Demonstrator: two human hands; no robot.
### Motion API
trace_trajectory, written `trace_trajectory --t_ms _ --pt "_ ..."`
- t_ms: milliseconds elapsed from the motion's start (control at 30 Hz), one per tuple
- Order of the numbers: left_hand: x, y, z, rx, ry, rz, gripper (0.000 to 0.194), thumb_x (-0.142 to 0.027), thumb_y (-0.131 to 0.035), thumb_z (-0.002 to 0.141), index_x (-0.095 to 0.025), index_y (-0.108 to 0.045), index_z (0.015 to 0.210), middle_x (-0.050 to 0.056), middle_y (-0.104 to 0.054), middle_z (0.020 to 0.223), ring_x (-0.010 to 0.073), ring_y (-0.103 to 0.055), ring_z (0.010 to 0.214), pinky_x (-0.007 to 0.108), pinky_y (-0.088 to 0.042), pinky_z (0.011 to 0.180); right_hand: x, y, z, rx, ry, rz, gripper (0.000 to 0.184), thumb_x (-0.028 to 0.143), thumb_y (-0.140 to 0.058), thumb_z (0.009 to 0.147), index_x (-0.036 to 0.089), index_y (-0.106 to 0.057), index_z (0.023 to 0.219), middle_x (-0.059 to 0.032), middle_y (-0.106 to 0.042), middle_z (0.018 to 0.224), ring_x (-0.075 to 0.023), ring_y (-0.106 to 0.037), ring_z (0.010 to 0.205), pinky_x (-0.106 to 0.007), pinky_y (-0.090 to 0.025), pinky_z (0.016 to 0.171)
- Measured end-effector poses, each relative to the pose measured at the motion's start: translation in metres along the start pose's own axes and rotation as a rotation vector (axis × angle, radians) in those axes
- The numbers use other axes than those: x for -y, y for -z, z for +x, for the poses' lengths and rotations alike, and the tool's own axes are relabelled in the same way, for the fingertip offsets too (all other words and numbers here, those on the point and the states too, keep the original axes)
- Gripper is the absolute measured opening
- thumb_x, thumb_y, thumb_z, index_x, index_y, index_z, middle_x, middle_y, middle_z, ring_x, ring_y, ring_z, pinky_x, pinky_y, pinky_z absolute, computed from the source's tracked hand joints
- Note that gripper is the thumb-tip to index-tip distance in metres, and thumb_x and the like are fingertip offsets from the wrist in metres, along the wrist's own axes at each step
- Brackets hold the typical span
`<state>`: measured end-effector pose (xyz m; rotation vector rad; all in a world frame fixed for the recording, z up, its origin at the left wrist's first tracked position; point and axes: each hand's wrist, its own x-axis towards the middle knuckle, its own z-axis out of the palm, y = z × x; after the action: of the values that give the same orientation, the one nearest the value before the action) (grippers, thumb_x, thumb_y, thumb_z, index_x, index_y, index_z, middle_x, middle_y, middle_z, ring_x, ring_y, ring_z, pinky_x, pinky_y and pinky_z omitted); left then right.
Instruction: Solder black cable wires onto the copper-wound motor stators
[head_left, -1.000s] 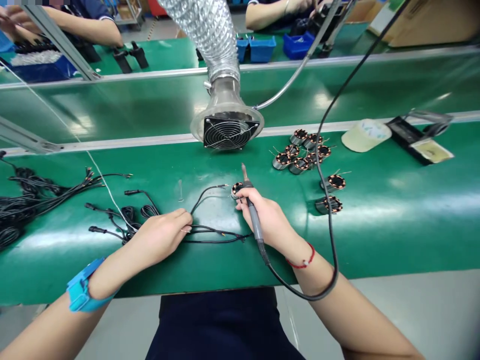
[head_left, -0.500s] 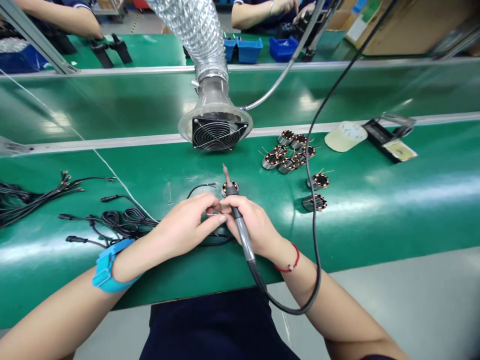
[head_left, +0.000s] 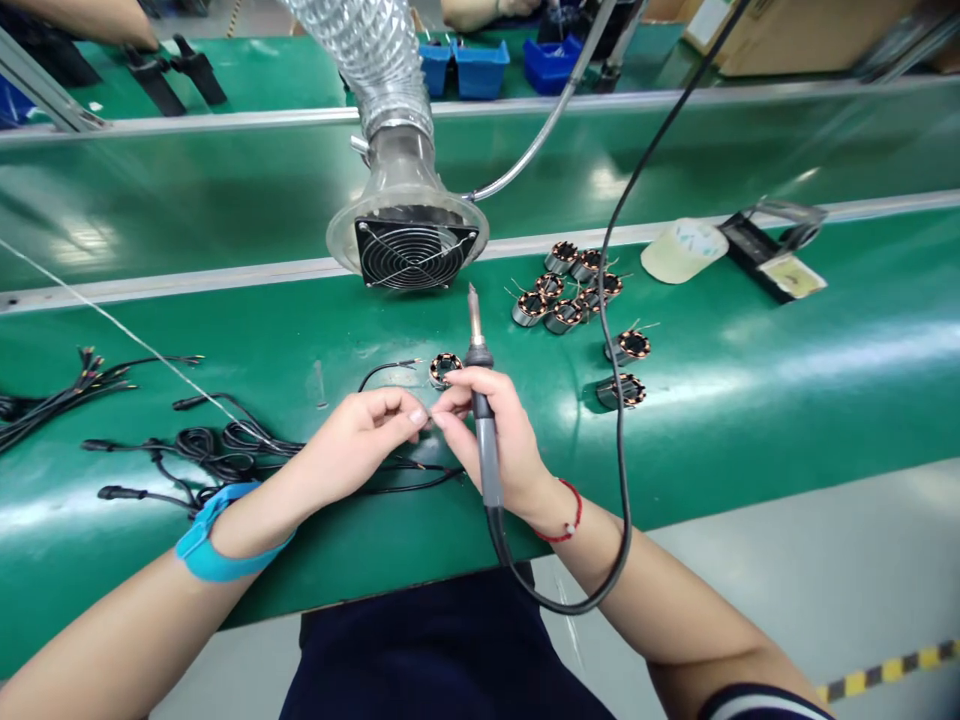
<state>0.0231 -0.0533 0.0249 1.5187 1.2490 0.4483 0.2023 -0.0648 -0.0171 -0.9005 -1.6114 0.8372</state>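
My right hand (head_left: 495, 435) is closed around a soldering iron (head_left: 487, 455), whose bare tip points up and away from me. Its thumb and forefinger also pinch toward my left hand (head_left: 371, 435), which is closed with its fingertips together. Whatever lies between the two sets of fingertips is too small to make out. Just beyond the fingers stands a small motor stator (head_left: 444, 370) with copper windings. A black cable (head_left: 386, 368) with stripped ends curves out past my left hand, and further black cables (head_left: 217, 450) lie coiled to its left.
An extractor fan (head_left: 416, 255) on a foil duct hangs ahead of my hands. Several stators (head_left: 564, 315) stand to the right, near a tape roll (head_left: 682, 250) and an iron stand (head_left: 776, 250). The iron's cord (head_left: 622, 420) loops over my right forearm.
The view has shifted slightly. The soldering iron has turned more upright, its tip now right of the stator instead of over it. My fingertips have drawn together.
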Motion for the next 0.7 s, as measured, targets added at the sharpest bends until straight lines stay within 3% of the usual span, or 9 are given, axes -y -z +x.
trace_trajectory --t_ms 100,200,267,400,500,700 --pt "0.014 0.008 -0.007 0.052 -0.084 0.460 0.019 -0.034 -0.054 0.089 -0.021 -0.062 0.100 0.004 -0.061 0.097 0.0179 -0.058 0.083 0.030 -0.043 0.072 -0.001 0.002 0.001 -0.003 -0.095 0.063 0.039 0.012 -0.059 0.087 0.028 -0.045 0.120 0.0046 -0.064 0.085 -0.0102 -0.067 0.078 -0.027 -0.055 0.078" --pt "0.027 0.014 -0.012 0.124 -0.097 0.741 0.017 -0.027 -0.047 0.092 -0.021 -0.063 0.097 0.005 -0.061 0.102 0.0192 -0.059 0.084 0.031 -0.043 0.071 -0.004 0.003 0.001 0.023 -0.160 0.083 0.038 0.012 -0.057 0.087 0.027 -0.043 0.120 0.0037 -0.064 0.086 -0.0117 -0.069 0.083 -0.029 -0.056 0.080" --pt "0.031 0.017 -0.014 0.111 -0.093 0.693 0.019 -0.026 -0.044 0.094 -0.020 -0.062 0.090 0.004 -0.062 0.093 0.0175 -0.059 0.080 0.029 -0.042 0.071 -0.006 0.002 -0.001 0.029 -0.165 0.104 0.038 0.012 -0.057 0.087 0.027 -0.043 0.120 0.0040 -0.063 0.085 -0.0118 -0.070 0.083 -0.028 -0.057 0.078" --pt "0.029 0.019 -0.014 -0.025 -0.048 0.318 0.022 -0.037 -0.051 0.093 -0.019 -0.061 0.084 -0.001 -0.059 0.077 0.0130 -0.052 0.069 0.025 -0.040 0.065 -0.004 -0.005 -0.001 -0.031 -0.154 0.188 0.039 0.012 -0.059 0.088 0.028 -0.042 0.120 0.0049 -0.061 0.086 -0.0109 -0.072 0.081 -0.026 -0.057 0.074" --pt "0.028 0.018 -0.015 -0.057 0.032 0.122 0.025 -0.041 -0.056 0.090 -0.018 -0.059 0.082 -0.003 -0.053 0.069 0.0112 -0.045 0.063 0.024 -0.036 0.059 0.000 -0.009 -0.001 -0.070 -0.164 0.260 0.040 0.011 -0.059 0.089 0.029 -0.041 0.120 0.0055 -0.060 0.087 -0.0105 -0.072 0.079 -0.027 -0.058 0.075" --pt "0.030 0.016 -0.014 -0.068 0.060 0.039 0.024 -0.040 -0.058 0.088 -0.018 -0.058 0.081 -0.003 -0.050 0.069 0.0104 -0.042 0.062 0.025 -0.034 0.059 0.003 -0.009 -0.002 -0.057 -0.190 0.242 0.039 0.016 -0.059 0.090 0.031 -0.038 0.120 0.0052 -0.062 0.087 -0.0123 -0.072 0.080 -0.031 -0.061 0.076"
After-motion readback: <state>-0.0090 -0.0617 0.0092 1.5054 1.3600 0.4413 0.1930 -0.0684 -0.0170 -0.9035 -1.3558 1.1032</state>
